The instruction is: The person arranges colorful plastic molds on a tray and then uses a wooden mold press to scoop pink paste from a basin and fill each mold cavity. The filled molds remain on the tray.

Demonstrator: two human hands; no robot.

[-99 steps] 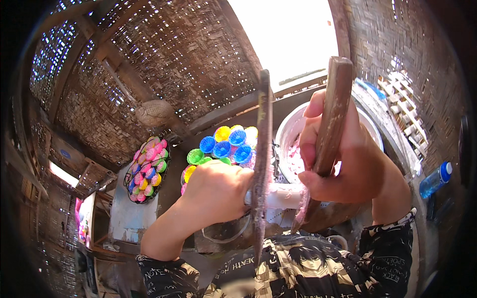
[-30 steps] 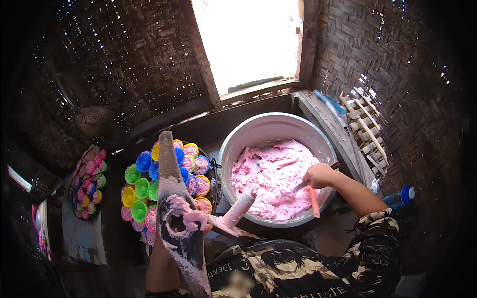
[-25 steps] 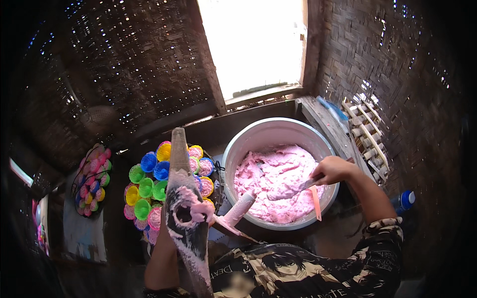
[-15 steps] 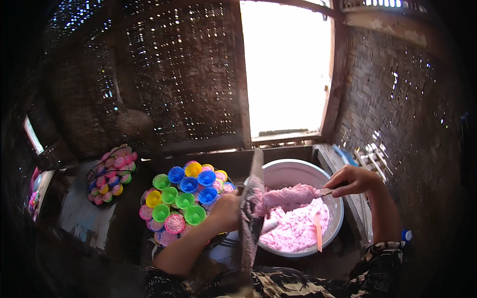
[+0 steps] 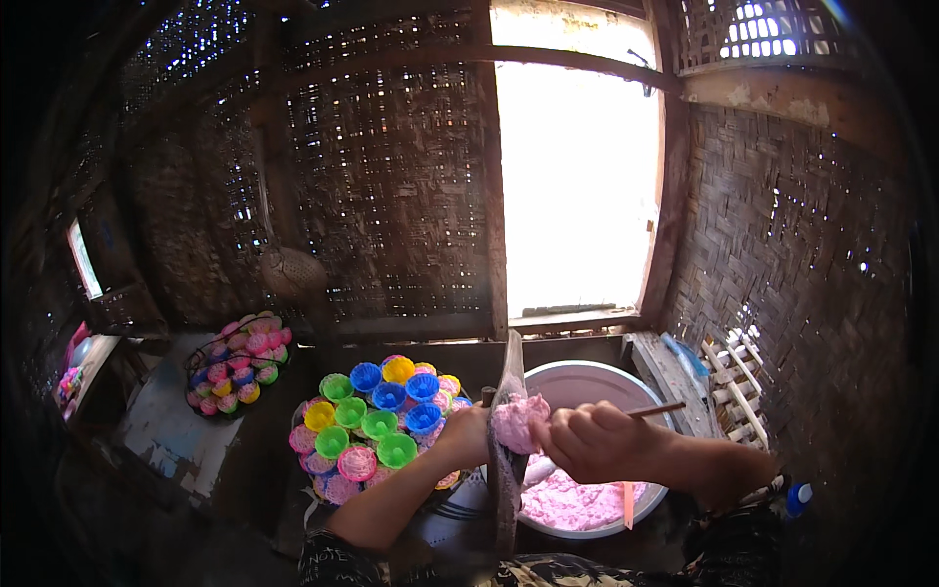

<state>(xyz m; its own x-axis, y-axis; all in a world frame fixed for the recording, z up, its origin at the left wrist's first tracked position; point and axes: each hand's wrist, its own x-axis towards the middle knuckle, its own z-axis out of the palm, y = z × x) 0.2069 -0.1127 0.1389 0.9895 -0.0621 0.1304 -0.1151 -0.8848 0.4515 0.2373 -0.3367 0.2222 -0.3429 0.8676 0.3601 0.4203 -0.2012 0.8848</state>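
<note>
Paste (image 5: 516, 425) against board (image 5: 512, 370), beside right fingers (image 5: 570, 430) (curled round stick (image 5: 659, 409)); left fingers (image 5: 476, 423): grip unclear.

left sleeve (image 5: 342, 563) of black patterned shirt (image 5: 553, 568): small pale capital lettering near the cuff, on dark cloth | right sleeve (image 5: 736, 536): pale printed marks, too dim to read

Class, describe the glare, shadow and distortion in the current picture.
Head view: the wall opening burns out to white; head view: the crossbeam bows from fisheye distortion; head view: corners sink into black, while pink paste in the tub looks bright.
</note>
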